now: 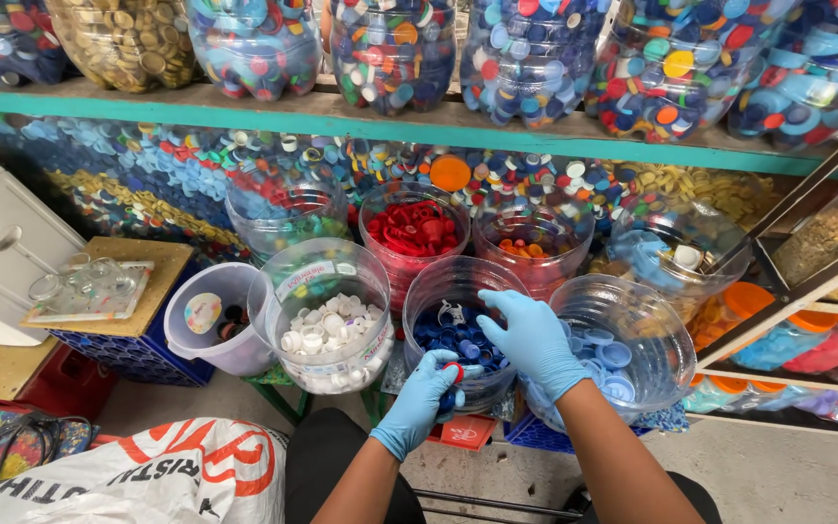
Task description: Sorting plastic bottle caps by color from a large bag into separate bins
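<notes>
1. At the far left of the row, a clear cut-off plastic jar of white bottle caps (327, 335) stands just beside the work; it is best kept apart from the coloured caps.
2. Over the near rim of the clear plastic jar of dark blue caps (458, 335), the left hand (426, 393), in a light blue glove, pinches a small red plastic ring (454, 369) between thumb and fingertips. I judge a firm, low pinch suits so small and slippery a piece.
3. Behind it, the clear jar of red caps (412, 233) stands near, holding pieces of the same colour as the ring.
4. Above the blue jar's mouth, the right hand (532, 335), also gloved, spreads with loosely curled fingers and grips nothing visible; steadying the rim with it would help.
5. At the right, a clear tub of pale blue caps (623, 354) touches the right forearm, so the elbow should stay tucked.
</notes>
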